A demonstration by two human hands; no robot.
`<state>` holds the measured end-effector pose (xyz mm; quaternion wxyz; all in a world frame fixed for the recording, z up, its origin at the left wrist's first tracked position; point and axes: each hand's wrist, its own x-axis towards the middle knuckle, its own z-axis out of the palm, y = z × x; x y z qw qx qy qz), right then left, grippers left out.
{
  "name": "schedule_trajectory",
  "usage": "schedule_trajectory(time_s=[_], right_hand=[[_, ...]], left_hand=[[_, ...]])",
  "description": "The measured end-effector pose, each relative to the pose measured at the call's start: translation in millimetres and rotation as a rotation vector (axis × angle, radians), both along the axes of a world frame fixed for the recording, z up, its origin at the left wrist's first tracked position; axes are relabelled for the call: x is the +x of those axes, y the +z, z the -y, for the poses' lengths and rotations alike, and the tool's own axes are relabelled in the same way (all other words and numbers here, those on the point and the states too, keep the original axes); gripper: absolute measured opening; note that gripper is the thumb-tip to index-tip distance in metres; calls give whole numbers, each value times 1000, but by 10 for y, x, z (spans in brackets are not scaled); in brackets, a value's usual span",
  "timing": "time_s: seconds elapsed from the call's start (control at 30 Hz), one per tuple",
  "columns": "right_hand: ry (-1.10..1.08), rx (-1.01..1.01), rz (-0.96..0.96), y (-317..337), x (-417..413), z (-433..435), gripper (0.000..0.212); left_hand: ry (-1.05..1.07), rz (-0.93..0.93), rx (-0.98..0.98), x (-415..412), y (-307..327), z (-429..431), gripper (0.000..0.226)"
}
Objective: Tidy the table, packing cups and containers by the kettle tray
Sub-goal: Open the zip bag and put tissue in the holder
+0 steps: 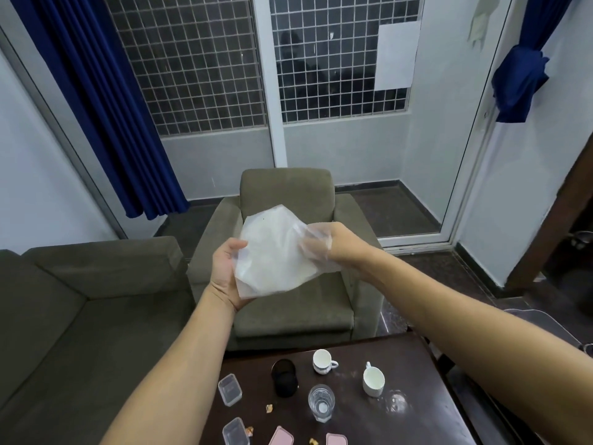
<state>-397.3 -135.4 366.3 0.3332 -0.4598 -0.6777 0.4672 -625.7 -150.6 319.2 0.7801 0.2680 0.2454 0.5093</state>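
L hand (pixel 228 272) grips lower-left edge of a translucent white plastic bag (pixel 272 252), fingers curled shut on it; bag held up in air over the armchair (pixel 288 252), well above the table (pixel 417 412); R hand (pixel 333 242) is partly inside/behind the bag's right side, fingers closed on the film. On table, L to R: two clear containers (pixel 229 389) at left edge, black round holder (pixel 284 377), clear glass (pixel 321 402), white cup w/ dark band (pixel 322 361), second white cup (pixel 373 382). Near edge: pink lids (pixel 281 437) partly cut off, plus small brown crumbs; kettle tray not visible.
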Motion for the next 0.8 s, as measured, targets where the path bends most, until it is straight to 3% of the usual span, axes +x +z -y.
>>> schedule_trajectory(time_s=[0.1, 0.17, 0.23, 0.37, 0.5, 0.57, 0.73, 0.8], right_hand=[[-143, -279, -85, -6, -52, -116, 18], [-152, -571, -196, 15, -106, -153, 12], [-132, -789, -252, 37, -137, -161, 20], [-118, -783, -81, 39, -78, -149, 23], [-136, -706, -258, 1, 111, -181, 17], [-157, -744, -251, -11, 137, -154, 12], [-155, -619, 112, -79, 79, -111, 43], [-198, -533, 143, -88, 80, -89, 44]], left_hand=[[-35, 24, -94, 42, -32, 2, 56], [-34, -33, -122, 80, -29, -5, 54], [-35, -91, -136, 98, -26, -15, 52], [-56, -246, -119, 47, -27, -32, 42], [-51, -437, -68, -12, -74, -53, 45], [-23, -515, -66, -14, -127, -63, 48], [-52, -582, -20, 108, -207, -74, 54], [-29, -584, -4, 143, -268, -85, 54]])
